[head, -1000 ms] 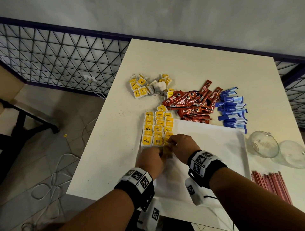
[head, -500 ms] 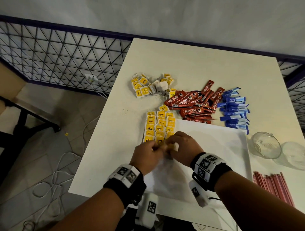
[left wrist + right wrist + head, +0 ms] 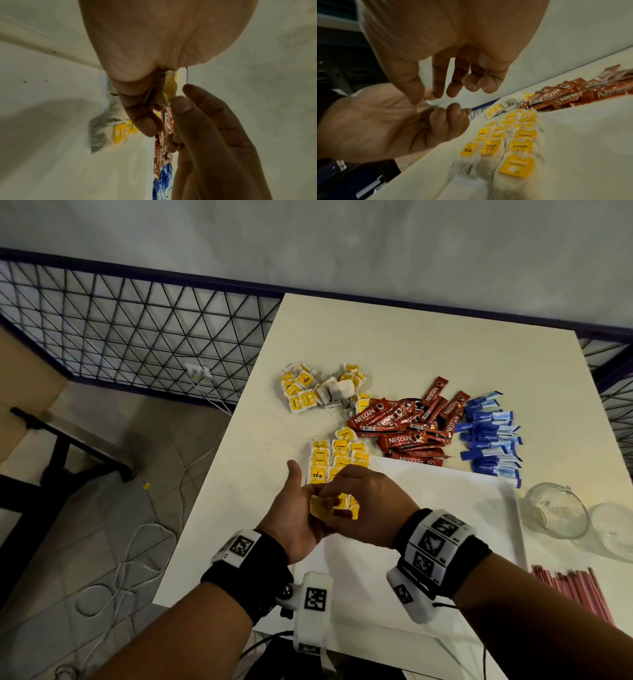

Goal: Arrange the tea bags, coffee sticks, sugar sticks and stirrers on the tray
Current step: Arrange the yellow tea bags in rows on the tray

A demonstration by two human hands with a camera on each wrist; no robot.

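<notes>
My left hand [image 3: 301,510] is turned palm up above the near left part of the white tray [image 3: 445,508], thumb sticking out, fingers curled round a small bunch of yellow-tagged tea bags [image 3: 330,506]. My right hand [image 3: 342,491] arches over it and pinches one tea bag [image 3: 169,88] from the bunch; its white paper [image 3: 435,101] shows between thumb and forefinger. Neat rows of tea bags [image 3: 339,457] lie on the tray's far left corner. Behind them are a loose tea bag pile [image 3: 322,392], red coffee sticks [image 3: 411,426] and blue sugar sticks [image 3: 489,436]. Pink stirrers [image 3: 575,587] lie at the right.
Two clear glass cups [image 3: 558,510] lie on the table right of the tray. The table's left edge drops to a floor with white cables [image 3: 144,563]. A dark mesh railing [image 3: 137,337] runs behind and to the left.
Both hands have lifted off the tray near the tea bag rows. The left hand has turned palm up with its thumb out, and the right hand now picks at the bunch it holds.
</notes>
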